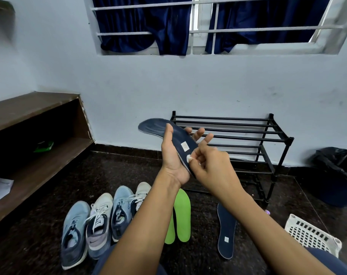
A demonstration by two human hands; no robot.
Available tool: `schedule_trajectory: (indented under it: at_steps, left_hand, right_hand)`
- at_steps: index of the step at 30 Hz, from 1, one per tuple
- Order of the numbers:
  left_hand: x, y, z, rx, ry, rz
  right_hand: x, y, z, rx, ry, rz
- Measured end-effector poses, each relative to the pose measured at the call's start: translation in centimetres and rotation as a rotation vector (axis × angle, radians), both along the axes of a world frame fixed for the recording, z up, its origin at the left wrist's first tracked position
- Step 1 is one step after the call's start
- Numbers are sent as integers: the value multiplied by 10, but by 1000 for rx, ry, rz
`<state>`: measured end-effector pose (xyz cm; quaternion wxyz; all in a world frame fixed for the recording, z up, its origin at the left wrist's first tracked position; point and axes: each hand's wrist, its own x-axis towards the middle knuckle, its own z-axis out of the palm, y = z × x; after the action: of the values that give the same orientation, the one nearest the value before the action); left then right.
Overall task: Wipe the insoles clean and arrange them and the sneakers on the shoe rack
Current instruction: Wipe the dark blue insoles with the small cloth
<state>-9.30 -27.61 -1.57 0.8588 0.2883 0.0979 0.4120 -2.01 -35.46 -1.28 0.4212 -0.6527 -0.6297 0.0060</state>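
Insole (158, 127), white label (184, 146) unreadable, in left hand (171, 155) grip; white wad (189, 158) between right hand (210, 165) fingertips

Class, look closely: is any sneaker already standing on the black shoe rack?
No, all four sneakers stand in a row on the floor, in front and to the left of the shoe rack.

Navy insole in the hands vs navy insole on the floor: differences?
The held insole is raised, gripped by the left hand, and bowed; the floor insole lies flat, untouched. The right hand pinches a small white wad at the held insole's heel end; the floor insole has none. Both are navy with a pale square label near the heel.
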Motion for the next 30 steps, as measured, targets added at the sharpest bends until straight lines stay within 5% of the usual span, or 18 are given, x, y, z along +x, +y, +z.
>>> schedule_trajectory:
  at_steps: [3, 7, 14, 20, 27, 30]
  left_hand:
    - [4, -3, 0, 7, 53, 33]
    - [12, -11, -2, 18, 94, -31]
    - [1, -4, 1, 11, 57, -24]
    - [9, -10, -2, -18, 126, 2]
    - [6, -8, 1, -26, 16, -56]
    - [2, -5, 2, 1, 34, -13]
  right_hand:
    - [-6, -1, 1, 47, 139, 61]
    - [2, 2, -1, 167, 87, -10]
    - [6, 1, -4, -14, -46, -67]
    - [-4, 1, -1, 108, 218, 43]
    - [10, 4, 1, 91, -28, -141]
    - [4, 2, 0, -2, -8, -59]
